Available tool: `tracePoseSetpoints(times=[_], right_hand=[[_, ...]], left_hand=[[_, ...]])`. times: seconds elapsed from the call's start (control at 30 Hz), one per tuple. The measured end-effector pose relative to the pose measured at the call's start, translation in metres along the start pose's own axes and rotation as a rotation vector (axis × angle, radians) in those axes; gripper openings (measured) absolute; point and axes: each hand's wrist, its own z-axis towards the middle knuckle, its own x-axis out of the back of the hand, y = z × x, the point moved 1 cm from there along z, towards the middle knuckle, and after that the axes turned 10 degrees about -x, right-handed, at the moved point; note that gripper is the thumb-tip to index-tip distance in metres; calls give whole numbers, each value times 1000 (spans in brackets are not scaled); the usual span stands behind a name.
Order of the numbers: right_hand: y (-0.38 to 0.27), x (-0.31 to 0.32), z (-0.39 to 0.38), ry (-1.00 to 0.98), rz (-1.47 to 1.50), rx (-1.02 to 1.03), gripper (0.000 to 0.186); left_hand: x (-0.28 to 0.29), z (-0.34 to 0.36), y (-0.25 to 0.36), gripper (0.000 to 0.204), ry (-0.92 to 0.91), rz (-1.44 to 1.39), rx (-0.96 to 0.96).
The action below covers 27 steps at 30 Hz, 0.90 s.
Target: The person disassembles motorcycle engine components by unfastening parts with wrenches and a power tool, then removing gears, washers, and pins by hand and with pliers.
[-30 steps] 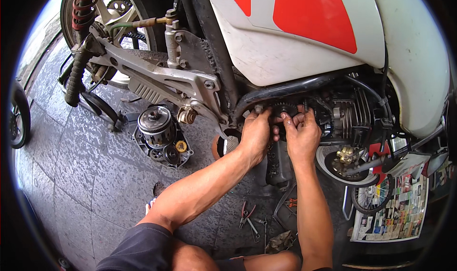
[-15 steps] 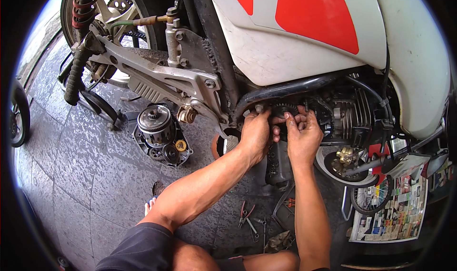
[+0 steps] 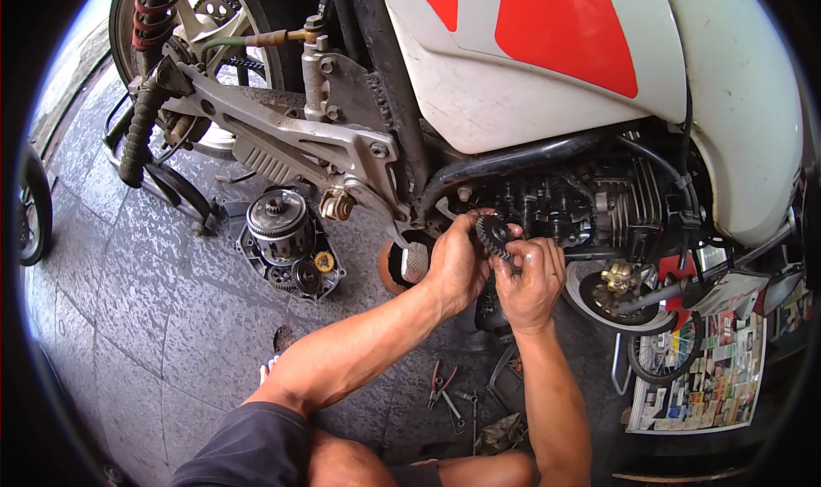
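Observation:
Between my two hands a dark toothed gear is held tilted, just in front of the opened engine of a white and red motorcycle. My left hand is closed on the gear's left side, with some fingers hidden behind it. The fingers of my right hand pinch its lower right edge. Shafts and gears show in the dark engine casing beyond. A brake pedal with a ridged pad sits left of my left hand.
On the tiled floor at left lies an engine cover with a clutch drum and a small yellow gear. Red-handled pliers and other tools lie near my legs. The swingarm is at upper left; a poster lies at lower right.
Both hands have drawn the gear out of the engine, toward me and slightly left. The shafts behind it now show. My right hand has turned and lowered.

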Motion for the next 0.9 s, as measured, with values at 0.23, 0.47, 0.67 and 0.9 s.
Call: tracePoseSetpoints(times=[0.23, 0.47, 0.67, 0.9], right_hand=[[-4, -2, -11, 34, 22, 68, 26], [-7, 5, -20, -10, 19, 52, 28], [-9, 9, -25, -75, 241, -321, 25], [-9, 23, -23, -139, 667, -836, 17]], left_hand=[[5, -13, 3, 28, -46, -53, -28], [15, -18, 0, 26, -128, -8, -78], [27, -24, -1, 27, -102, 93, -38], [29, -29, 3, 40, -153, -27, 126]])
